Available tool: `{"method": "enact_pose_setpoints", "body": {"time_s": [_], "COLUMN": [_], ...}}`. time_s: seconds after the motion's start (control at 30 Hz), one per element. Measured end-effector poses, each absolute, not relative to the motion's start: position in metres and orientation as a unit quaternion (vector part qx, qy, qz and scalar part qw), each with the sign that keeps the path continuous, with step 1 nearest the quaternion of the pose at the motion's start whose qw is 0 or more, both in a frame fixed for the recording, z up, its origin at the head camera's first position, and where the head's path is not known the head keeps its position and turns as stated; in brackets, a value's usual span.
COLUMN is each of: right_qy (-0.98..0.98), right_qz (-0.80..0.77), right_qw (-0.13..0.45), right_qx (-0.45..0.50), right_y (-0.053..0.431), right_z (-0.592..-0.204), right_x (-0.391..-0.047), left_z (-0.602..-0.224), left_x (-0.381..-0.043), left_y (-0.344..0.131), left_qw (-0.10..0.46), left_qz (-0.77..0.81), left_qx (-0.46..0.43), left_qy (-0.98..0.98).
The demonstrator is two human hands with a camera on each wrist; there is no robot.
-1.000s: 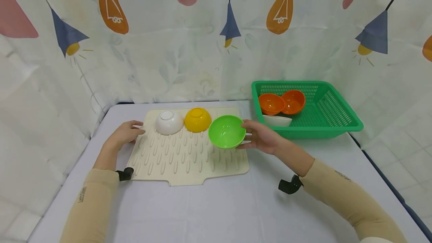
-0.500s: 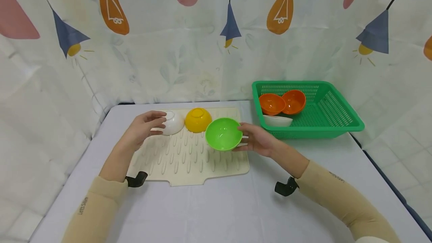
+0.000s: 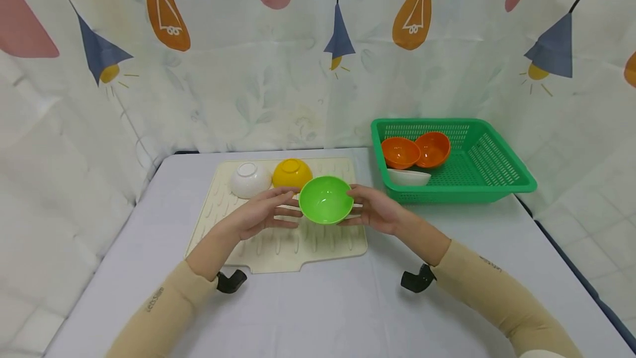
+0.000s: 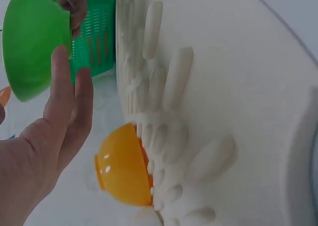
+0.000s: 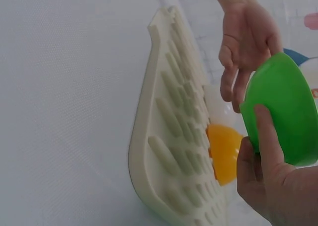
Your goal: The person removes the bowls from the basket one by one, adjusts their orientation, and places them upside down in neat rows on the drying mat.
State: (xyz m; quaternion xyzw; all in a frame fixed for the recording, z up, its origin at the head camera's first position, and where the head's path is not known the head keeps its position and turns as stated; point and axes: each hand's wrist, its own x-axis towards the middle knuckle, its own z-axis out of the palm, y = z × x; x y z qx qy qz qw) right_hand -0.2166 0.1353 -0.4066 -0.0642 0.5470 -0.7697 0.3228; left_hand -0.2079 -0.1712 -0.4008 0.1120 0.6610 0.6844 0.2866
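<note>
A light green bowl (image 3: 326, 200) is held in the air above the cream drying mat (image 3: 278, 256), its inside toward the head camera. My right hand (image 3: 379, 211) grips it by its right side, thumb at the rim and fingers behind. On the bowl's left, my left hand (image 3: 263, 213) reaches up with fingers extended; whether its fingertips (image 4: 60, 57) touch the bowl I cannot tell. Upside down at the mat's back edge stand a white bowl (image 3: 250, 180) and a yellow bowl (image 3: 292, 173), the latter partly behind the left hand.
A green plastic basket (image 3: 462, 189) stands at the back right. Inside lie two orange bowls (image 3: 399, 153) and a white dish (image 3: 408, 178). Behind the white-covered table (image 3: 318, 314) hangs a curtain (image 3: 288, 93) printed with lamps.
My left hand has moved right from the mat's left edge, passing the white bowl, up to the green bowl. The right hand has shifted the green bowl slightly left and nearer.
</note>
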Motion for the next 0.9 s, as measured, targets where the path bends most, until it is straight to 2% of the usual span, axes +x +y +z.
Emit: {"method": "enact_pose_setpoints", "body": {"time_s": [0.33,0.9], "right_qy": [0.546,0.554], "right_qz": [-0.768,-0.760], "right_qw": [0.327,0.330], "right_qx": [-0.072,-0.081], "right_y": [0.133,0.133], "right_z": [-0.412,-0.412], "right_x": [-0.216,-0.216], "left_z": [-0.413,-0.418], "left_x": [-0.211,-0.214], "left_y": [-0.152,-0.155], "left_qw": [0.314,0.304], "left_qz": [0.716,0.740], "left_qx": [0.110,0.102], "left_qy": [0.613,0.591]}}
